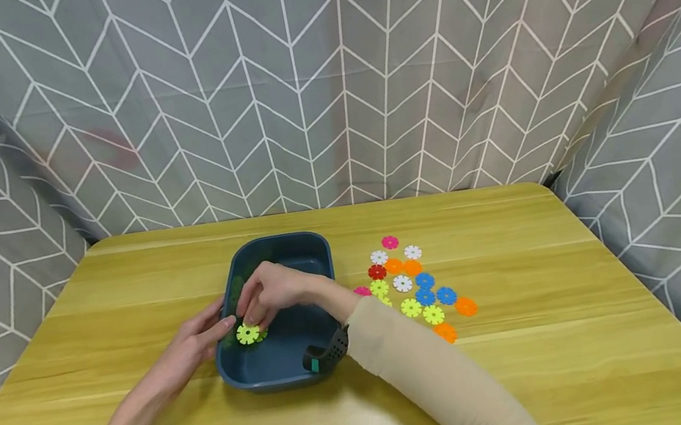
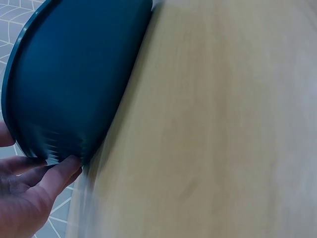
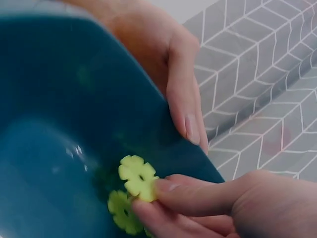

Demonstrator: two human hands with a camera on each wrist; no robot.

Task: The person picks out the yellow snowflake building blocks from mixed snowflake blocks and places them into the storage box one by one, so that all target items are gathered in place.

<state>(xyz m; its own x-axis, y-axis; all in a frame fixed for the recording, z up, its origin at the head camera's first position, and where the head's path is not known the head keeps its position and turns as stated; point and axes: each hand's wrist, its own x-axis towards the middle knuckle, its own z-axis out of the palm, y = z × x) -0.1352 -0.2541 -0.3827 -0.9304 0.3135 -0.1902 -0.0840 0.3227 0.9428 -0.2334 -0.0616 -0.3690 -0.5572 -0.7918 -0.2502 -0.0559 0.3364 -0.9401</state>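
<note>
A dark blue plastic bin (image 1: pixel 306 249) stands on the table, left of the middle in the head view. My left hand (image 1: pixel 200 336) grips its left side, the thumb at the rim and the fingers against the outer wall (image 2: pixel 74 89). Inside the bin, my right hand (image 1: pixel 272 289) pinches a yellow-green snowflake disc (image 3: pixel 132 169) between thumb and fingers. Just below it, by the bin's inner wall, is another yellow-green disc (image 3: pixel 117 203), partly hidden by the held one. The right hand's fingertips are partly covered in the head view.
Right of the bin, loose snowflake discs lie spread on the wooden table (image 1: pixel 533 330): blue ones (image 1: pixel 445 290), orange ones (image 1: pixel 466 307), a red one (image 1: pixel 377 267), plus white, pink and yellow-green. My right sleeve (image 1: pixel 432 369) passes in front of some. A patterned grey curtain (image 1: pixel 322 96) hangs behind.
</note>
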